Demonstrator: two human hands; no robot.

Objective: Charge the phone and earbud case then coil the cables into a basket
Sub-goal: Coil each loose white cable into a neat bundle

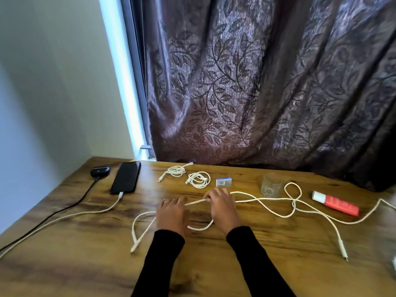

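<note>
Head view: both hands work a loose white cable on the tabletop (pixel 214 264).

Left hand (pixel 171 213) and right hand (pixel 220 207) each keep a grip pinched on the long cable (pixel 265 207), likely to start a coil. Left of the hands, one phone (pixel 126 177) and one earbud case (pixel 99 171) lie plugged in. Beyond the hands, two coiled cables (pixel 198 179) wait. No basket shows.

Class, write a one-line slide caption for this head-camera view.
Both hands, left hand and right hand, gather a loose white cable on the wooden table.
</note>
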